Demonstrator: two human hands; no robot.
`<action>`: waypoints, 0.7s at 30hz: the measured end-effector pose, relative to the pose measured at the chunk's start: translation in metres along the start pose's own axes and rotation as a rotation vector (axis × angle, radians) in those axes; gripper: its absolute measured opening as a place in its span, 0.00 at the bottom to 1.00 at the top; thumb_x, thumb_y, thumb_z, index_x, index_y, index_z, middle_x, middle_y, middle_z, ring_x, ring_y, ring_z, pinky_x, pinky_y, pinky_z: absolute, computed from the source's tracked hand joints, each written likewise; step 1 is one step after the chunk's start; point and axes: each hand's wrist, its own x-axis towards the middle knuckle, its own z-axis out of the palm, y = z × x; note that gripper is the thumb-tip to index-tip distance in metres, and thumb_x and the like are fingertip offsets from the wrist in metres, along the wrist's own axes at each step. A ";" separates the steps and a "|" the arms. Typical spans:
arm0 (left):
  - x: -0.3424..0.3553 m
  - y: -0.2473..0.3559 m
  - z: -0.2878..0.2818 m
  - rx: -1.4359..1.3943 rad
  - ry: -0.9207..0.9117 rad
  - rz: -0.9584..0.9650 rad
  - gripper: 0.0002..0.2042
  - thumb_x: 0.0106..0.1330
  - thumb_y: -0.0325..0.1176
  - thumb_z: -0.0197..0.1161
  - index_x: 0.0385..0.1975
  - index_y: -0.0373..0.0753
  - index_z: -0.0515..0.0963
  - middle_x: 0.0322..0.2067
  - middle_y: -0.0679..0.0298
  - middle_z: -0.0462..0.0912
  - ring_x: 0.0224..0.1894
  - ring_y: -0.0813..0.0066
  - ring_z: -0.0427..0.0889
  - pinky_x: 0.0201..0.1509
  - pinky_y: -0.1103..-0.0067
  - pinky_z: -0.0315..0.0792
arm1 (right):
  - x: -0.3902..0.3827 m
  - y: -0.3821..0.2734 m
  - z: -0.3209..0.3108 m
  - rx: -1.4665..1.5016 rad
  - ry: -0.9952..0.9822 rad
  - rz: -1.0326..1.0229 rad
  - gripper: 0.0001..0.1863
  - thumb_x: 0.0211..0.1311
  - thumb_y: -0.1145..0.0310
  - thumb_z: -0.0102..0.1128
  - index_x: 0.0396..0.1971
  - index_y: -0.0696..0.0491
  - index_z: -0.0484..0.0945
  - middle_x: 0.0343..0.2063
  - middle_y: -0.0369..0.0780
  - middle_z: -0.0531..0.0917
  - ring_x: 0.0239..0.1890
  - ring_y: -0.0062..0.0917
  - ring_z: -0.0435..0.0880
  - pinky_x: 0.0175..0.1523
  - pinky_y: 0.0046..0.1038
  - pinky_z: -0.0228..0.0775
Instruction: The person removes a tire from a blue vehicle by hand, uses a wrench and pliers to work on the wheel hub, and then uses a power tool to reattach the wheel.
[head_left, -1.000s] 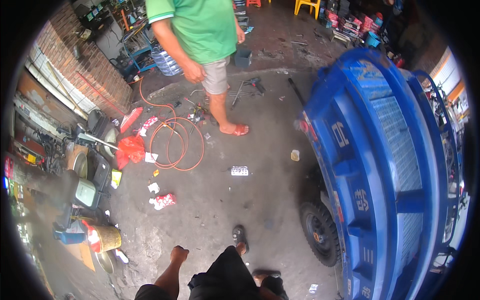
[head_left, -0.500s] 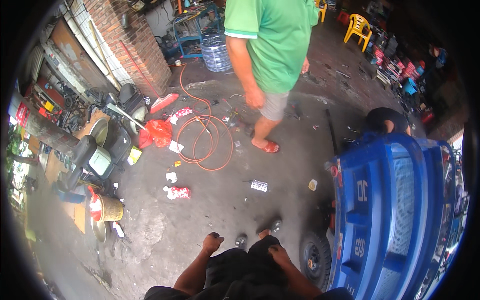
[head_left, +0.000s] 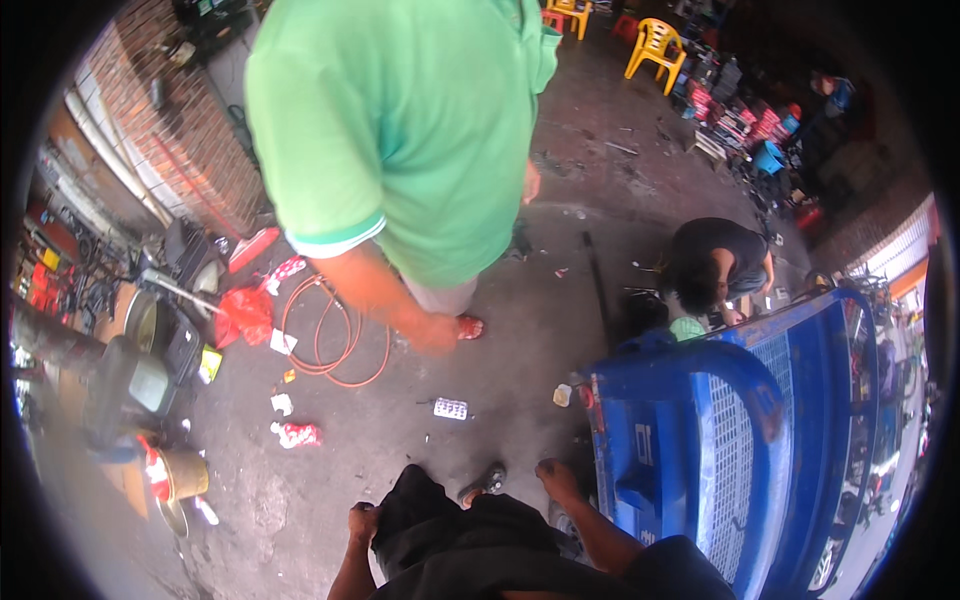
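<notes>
My left hand point(head_left: 363, 522) hangs low beside my black shorts point(head_left: 440, 535), with its fingers curled in. Nothing shows sticking out of it. On the other side my right hand point(head_left: 558, 480) is held apart from the shorts, its fingers also curled and nothing visible in them. It is nearest to the rear corner of a blue metal truck bed point(head_left: 620, 430), with a gap between. One of my shoes point(head_left: 490, 478) shows on the floor ahead.
A person in a green shirt point(head_left: 420, 150) stands close in front. Another in black point(head_left: 725, 265) bends beyond the truck bed. An orange hose point(head_left: 350, 350) lies coiled at left, near a red bag point(head_left: 243, 318). A yellow bucket point(head_left: 185, 475) and a yellow chair point(head_left: 657, 52) stand farther off.
The person in green has come much nearer and appears larger. My view has shifted right, bringing the bending person into sight. My right hand has moved away from the shorts.
</notes>
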 end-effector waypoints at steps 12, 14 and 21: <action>0.185 0.126 -0.026 0.649 -0.291 0.670 0.17 0.48 0.41 0.60 0.32 0.34 0.80 0.34 0.48 0.81 0.39 0.50 0.80 0.45 0.64 0.73 | 0.065 -0.094 -0.007 0.893 0.789 -0.194 0.14 0.58 0.68 0.58 0.42 0.60 0.74 0.35 0.40 0.80 0.38 0.24 0.78 0.48 0.25 0.68; 0.220 0.145 -0.044 0.650 -0.238 0.744 0.17 0.48 0.42 0.60 0.33 0.35 0.80 0.34 0.48 0.81 0.40 0.50 0.79 0.46 0.64 0.73 | 0.059 -0.147 -0.039 0.882 0.913 -0.155 0.11 0.61 0.74 0.55 0.43 0.60 0.73 0.35 0.35 0.78 0.38 0.19 0.74 0.47 0.23 0.66; 0.231 0.250 -0.015 0.657 -0.229 0.900 0.18 0.46 0.43 0.62 0.33 0.36 0.80 0.34 0.50 0.82 0.40 0.52 0.80 0.46 0.66 0.73 | 0.004 -0.196 -0.127 0.587 1.099 -0.236 0.10 0.59 0.73 0.56 0.40 0.59 0.73 0.36 0.40 0.79 0.39 0.24 0.77 0.46 0.26 0.68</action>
